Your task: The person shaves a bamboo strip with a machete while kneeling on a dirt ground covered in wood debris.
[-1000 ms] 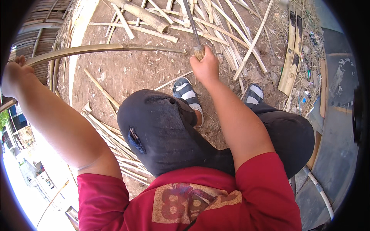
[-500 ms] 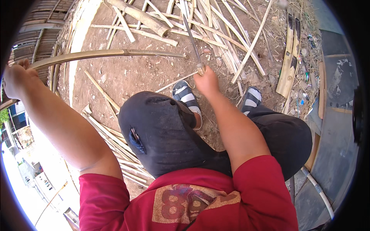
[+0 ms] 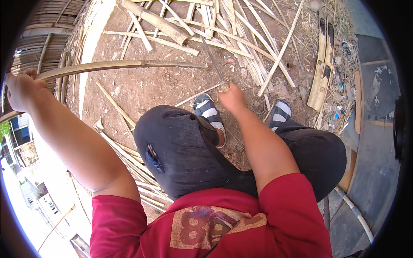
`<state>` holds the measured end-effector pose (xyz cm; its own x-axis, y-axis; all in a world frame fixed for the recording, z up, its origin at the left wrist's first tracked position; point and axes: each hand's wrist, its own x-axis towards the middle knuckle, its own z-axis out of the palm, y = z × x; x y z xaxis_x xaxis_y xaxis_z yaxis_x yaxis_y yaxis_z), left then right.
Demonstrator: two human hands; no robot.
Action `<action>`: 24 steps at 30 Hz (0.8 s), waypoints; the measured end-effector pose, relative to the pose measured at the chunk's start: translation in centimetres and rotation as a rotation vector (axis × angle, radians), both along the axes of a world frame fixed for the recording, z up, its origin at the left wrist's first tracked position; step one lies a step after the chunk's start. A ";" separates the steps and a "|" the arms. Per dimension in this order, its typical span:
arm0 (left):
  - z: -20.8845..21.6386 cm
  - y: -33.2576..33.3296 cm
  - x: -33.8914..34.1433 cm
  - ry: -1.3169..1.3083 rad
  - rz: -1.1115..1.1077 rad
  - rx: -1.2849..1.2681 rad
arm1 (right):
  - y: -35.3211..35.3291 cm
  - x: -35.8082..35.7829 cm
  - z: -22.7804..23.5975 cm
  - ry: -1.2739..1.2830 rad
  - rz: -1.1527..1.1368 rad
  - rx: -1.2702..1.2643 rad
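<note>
At the far left my left hand point(image 3: 25, 89) is closed around a long bamboo strip point(image 3: 129, 64). The strip reaches rightward over the ground, and its thin end stops near the blade in my other hand. Between my knees and just ahead of my feet, my right hand point(image 3: 232, 97) grips the handle of a long-bladed knife point(image 3: 211, 56). The blade points away from me and slightly left, its edge close to the strip's tip but seemingly apart from it. My fingers hide most of the handle.
Split bamboo strips point(image 3: 254, 47) lie heaped ahead, with a thick bamboo pole point(image 3: 157, 21) to their left. More strips point(image 3: 133, 163) lie by my left knee. Two dark-marked bamboo slats point(image 3: 320, 81) rest at the right, near a grey panel point(image 3: 374, 150). My sandalled feet point(image 3: 208, 109) are close below the knife.
My right hand and the knife have dropped slightly toward me. The left hand and the bamboo strip have shifted only a little, slightly nearer.
</note>
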<state>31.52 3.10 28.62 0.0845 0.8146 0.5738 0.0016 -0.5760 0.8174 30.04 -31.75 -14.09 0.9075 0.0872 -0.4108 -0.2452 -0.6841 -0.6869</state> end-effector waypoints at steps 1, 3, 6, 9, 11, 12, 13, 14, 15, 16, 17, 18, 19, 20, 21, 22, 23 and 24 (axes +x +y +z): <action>-0.1 -0.1 -0.2 0.015 -0.002 0.012 | 0.8 0.4 1.4 -0.062 -0.046 0.072; -0.5 0.8 -0.4 0.053 -0.003 0.027 | 2.3 1.7 5.1 -0.175 -0.144 0.215; -0.7 3.2 -0.8 0.086 0.011 0.032 | 3.0 2.3 6.0 -0.293 -0.096 0.246; -0.1 1.3 -0.4 -0.010 0.021 -0.019 | 0.1 -2.0 -0.9 -0.017 0.094 -0.107; -0.2 -0.3 0.3 -0.089 0.018 -0.059 | -1.4 -2.2 -3.9 0.154 0.159 -0.263; -0.2 -0.1 -0.1 -0.056 0.023 -0.042 | -1.2 -2.5 -3.3 0.175 0.140 -0.240; -0.3 0.2 -0.4 -0.023 0.027 -0.027 | -1.1 -2.8 -2.8 0.198 0.119 -0.218; -0.4 0.4 -0.6 0.011 0.030 -0.012 | -0.9 -3.0 -2.1 0.179 0.102 -0.188; -0.4 0.4 -0.7 0.009 0.027 -0.007 | -1.0 -2.3 -1.2 0.147 0.079 -0.164; -0.4 0.4 -0.9 0.007 0.023 -0.002 | -1.0 -1.6 -0.3 0.116 0.056 -0.141; -0.4 0.4 -0.9 0.005 0.020 0.003 | -0.9 -1.0 0.5 0.047 0.005 -0.058; -0.4 0.4 -0.7 0.000 0.016 -0.006 | -0.8 -0.7 1.1 -0.019 -0.049 0.023; -0.4 0.6 -0.6 0.004 0.020 -0.010 | -0.4 -0.6 2.1 -0.075 -0.095 0.108; -0.5 0.9 -0.5 0.009 0.024 -0.014 | 0.3 0.0 3.1 -0.112 -0.127 0.150; -0.5 1.5 -0.6 0.013 0.034 -0.024 | 1.3 0.8 5.1 -0.145 -0.160 0.193; -0.6 2.2 -0.5 0.017 0.037 -0.036 | 1.8 1.2 5.9 -0.178 -0.199 0.231; -0.7 2.7 -0.4 0.022 0.041 -0.048 | 1.9 1.1 5.3 -0.238 -0.175 0.210; -0.9 2.6 -0.4 0.015 0.045 -0.045 | 2.1 0.9 4.7 -0.298 -0.146 0.189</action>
<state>31.11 5.74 27.76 0.0556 0.8428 0.5353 0.0396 -0.5376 0.8423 30.93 -29.68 -9.44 0.9932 -0.0029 -0.1165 -0.1016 -0.5112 -0.8534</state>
